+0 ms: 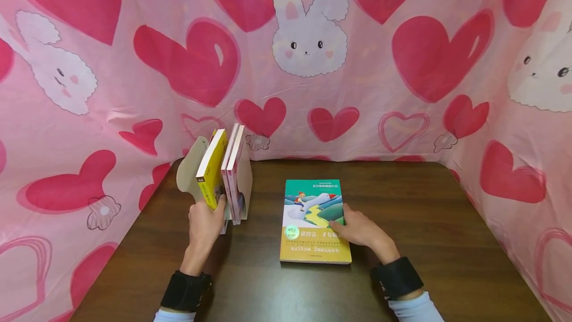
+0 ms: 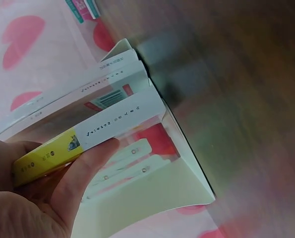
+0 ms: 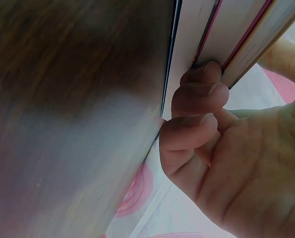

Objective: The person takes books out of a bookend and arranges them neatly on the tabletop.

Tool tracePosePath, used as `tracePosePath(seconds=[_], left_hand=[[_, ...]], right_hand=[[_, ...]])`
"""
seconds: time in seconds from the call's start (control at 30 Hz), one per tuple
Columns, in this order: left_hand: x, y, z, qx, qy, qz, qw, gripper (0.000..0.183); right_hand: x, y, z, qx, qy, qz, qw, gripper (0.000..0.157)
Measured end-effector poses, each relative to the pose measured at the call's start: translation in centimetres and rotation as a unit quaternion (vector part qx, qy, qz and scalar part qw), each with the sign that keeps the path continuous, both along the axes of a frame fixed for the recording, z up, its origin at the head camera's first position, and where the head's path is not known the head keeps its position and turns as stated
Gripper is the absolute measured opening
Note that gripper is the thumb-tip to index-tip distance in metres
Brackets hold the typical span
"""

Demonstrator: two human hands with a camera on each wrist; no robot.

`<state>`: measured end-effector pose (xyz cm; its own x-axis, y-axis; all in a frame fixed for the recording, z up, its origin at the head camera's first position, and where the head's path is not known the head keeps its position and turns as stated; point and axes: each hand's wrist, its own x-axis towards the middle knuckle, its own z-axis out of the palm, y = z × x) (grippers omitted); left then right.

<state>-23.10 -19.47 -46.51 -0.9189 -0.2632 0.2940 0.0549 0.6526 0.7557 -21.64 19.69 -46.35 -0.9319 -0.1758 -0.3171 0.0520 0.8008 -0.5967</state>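
My left hand grips a yellow book by its spine, thumb on one side and fingers on the other. The book leans inside a cream book rack. In the left wrist view its spine is yellow at one end and white at the other. Two thinner pale books stand upright just right of it. On the table, my right hand holds the right side of a book stack topped by a green and gold book. Its thumb lies over the cover while curled fingers meet the page edges.
The dark wooden table spreads beneath everything. Pink cloth with hearts and rabbits hangs along the back and both sides. Black bands circle both wrists. Between rack and stack lies a strip of tabletop.
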Motion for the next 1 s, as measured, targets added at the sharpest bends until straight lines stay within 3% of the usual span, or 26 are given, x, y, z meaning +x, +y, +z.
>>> tracePosePath(seconds=[0.3, 1.0], left_hand=[[0.5, 0.1, 0.1, 0.013, -0.012, 0.006, 0.9998, 0.049], [1.9, 0.3, 0.8, 0.002, 0.023, 0.024, 0.9994, 0.044]], right_hand=[[0.0, 0.0, 0.1, -0.002, -0.003, 0.002, 1.0, 0.086], [-0.1, 0.3, -0.1, -0.015, 0.0, 0.003, 1.0, 0.087]])
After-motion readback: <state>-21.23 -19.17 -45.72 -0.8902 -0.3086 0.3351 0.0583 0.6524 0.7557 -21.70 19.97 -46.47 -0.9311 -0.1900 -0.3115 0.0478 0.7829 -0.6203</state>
